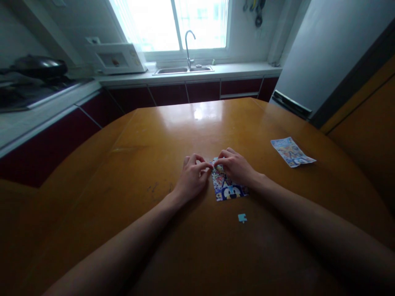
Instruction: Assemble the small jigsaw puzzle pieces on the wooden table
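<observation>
Jigsaw puzzle [231,193], a small, flat, nearly rectangular panel, lying around the middle of a wooden table [123,185], between two bare hands. Its surface is crowded with tiny colourful figures, and a large dark-blue cartoon dog face fills the near edge. The left hand [193,174] has its thumb and index finger drawn close together at the far left corner. The right hand [236,166] arches over the far right part, its fingertips bent down near the same corner and hiding some of the picture. Whether either hand pinches a piece is too small to tell.

On the near side, apart from the panel, lies one loose puzzle piece [242,218], pale blue, with a knob and notches. To the right, well apart, rests a printed sheet [292,152], creased and slightly curled, probably paper.

The likely risks: sideways pressure from the fingers could slide the thin panel over the smooth tabletop or spring its joints; a piece forced at the wrong angle could bend its tabs, probably of card. The right forearm, sweeping back, might brush the loose piece away.

The tabletop is orange-brown, glossy, with angled far corners, reflecting light from the window [200,24] beyond.
</observation>
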Action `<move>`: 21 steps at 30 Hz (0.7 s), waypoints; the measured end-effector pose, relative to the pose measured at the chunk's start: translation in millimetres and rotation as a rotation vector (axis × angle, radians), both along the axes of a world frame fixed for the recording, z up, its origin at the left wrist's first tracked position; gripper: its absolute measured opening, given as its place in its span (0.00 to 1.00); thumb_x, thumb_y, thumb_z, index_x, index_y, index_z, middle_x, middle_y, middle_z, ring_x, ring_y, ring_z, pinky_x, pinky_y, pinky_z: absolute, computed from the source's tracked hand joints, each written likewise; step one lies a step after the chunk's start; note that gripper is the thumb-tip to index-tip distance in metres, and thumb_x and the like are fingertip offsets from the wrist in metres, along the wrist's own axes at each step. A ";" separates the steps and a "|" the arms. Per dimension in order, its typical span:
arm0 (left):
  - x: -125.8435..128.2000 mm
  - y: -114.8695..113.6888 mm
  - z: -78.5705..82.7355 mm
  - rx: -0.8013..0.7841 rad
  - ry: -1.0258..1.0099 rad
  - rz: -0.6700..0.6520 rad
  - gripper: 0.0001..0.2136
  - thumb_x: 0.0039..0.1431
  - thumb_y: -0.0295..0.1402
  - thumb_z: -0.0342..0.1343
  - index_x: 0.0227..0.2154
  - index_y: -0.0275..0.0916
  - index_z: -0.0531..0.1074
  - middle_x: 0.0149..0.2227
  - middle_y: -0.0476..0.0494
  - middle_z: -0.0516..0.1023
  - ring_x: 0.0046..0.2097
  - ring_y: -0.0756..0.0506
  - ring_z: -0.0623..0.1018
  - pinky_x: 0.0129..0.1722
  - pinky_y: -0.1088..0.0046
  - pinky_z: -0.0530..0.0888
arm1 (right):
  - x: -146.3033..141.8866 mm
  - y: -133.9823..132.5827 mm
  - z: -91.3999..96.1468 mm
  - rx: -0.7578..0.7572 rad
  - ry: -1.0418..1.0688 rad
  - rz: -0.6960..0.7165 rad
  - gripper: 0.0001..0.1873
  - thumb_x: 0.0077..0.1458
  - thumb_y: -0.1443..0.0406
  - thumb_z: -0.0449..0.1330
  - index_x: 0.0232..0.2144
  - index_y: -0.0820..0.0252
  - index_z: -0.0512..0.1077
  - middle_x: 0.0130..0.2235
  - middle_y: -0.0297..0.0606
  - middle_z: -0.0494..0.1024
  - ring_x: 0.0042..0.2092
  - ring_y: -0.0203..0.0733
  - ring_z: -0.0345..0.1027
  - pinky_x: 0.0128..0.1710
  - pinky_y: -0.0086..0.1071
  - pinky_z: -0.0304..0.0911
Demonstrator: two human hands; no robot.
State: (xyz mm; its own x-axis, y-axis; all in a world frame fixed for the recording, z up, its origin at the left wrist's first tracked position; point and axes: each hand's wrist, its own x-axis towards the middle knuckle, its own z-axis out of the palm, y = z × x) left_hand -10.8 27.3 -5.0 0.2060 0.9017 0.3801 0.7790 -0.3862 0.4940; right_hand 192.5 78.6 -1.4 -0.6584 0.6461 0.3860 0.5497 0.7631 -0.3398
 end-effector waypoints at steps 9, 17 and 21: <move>-1.2 1.5 -1.7 -0.013 0.035 -0.022 0.09 0.63 0.27 0.56 0.37 0.46 0.80 0.43 0.43 0.69 0.48 0.40 0.66 0.52 0.58 0.68 | -0.1 0.2 -3.4 0.011 -0.002 0.007 0.16 0.55 0.78 0.56 0.36 0.56 0.78 0.40 0.41 0.72 0.45 0.46 0.61 0.45 0.38 0.60; -0.3 2.3 -0.1 -0.020 -0.002 0.019 0.08 0.62 0.26 0.55 0.41 0.42 0.76 0.40 0.43 0.70 0.47 0.40 0.68 0.50 0.59 0.69 | -0.1 -10.5 15.4 -0.007 0.202 -0.056 0.13 0.54 0.77 0.55 0.33 0.58 0.76 0.37 0.40 0.72 0.44 0.44 0.63 0.45 0.37 0.61; -0.7 3.9 -1.0 -0.024 -0.029 0.036 0.08 0.61 0.25 0.55 0.39 0.41 0.76 0.39 0.43 0.71 0.47 0.40 0.68 0.50 0.59 0.69 | 13.9 -40.3 39.2 -0.060 0.221 -0.017 0.08 0.57 0.73 0.58 0.36 0.57 0.75 0.39 0.39 0.73 0.44 0.44 0.64 0.46 0.38 0.61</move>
